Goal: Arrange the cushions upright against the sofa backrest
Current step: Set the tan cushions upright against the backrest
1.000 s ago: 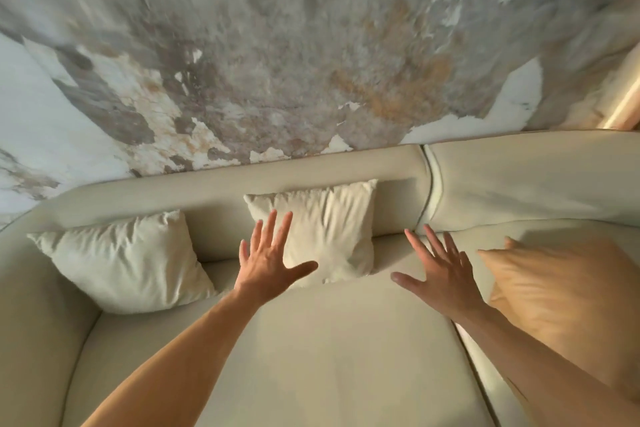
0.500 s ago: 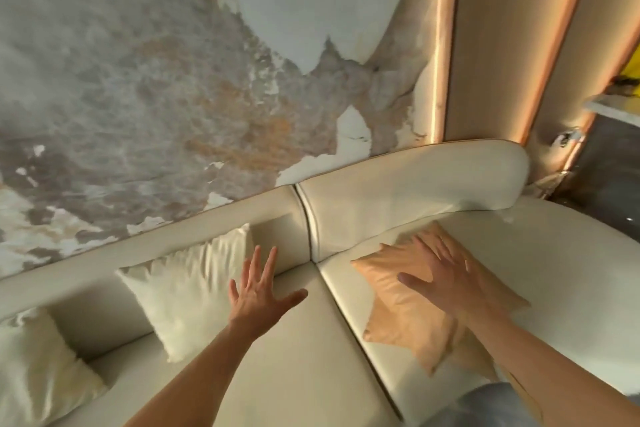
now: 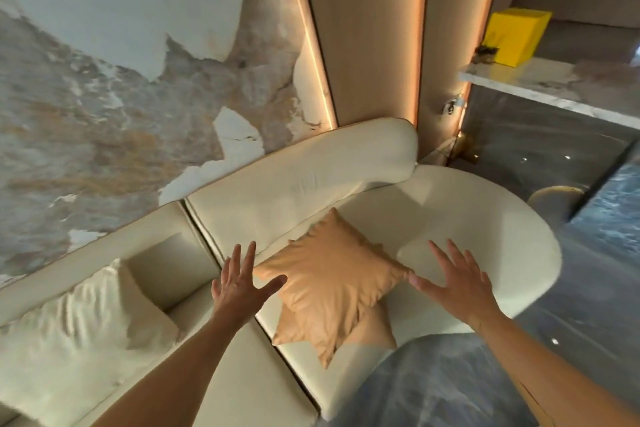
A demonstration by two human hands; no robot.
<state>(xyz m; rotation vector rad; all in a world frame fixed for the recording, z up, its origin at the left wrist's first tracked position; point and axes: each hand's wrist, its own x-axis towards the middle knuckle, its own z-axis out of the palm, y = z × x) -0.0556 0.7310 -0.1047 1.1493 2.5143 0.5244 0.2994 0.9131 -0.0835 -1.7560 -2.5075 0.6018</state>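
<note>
Two tan cushions lie flat on the right seat of the cream sofa point(image 3: 485, 239). The upper tan cushion point(image 3: 332, 277) rests on a second tan cushion point(image 3: 372, 331) that mostly hides beneath it. My left hand point(image 3: 239, 282) hovers open at the upper cushion's left corner. Just off its right corner is my right hand point(image 3: 453, 279), fingers spread and empty. A white cushion point(image 3: 86, 319) leans upright against the backrest point(image 3: 298, 180) on the left seat.
A seam point(image 3: 242, 302) splits the two sofa sections. The right section ends in a rounded edge above a glossy grey floor point(image 3: 519, 388). A marble counter point(image 3: 554, 87) with a yellow box point(image 3: 516, 36) stands at the far right.
The view has swung right, from the two white cushions to the tan ones. My right hand has lifted off the tan cushion and both hands now flank it.
</note>
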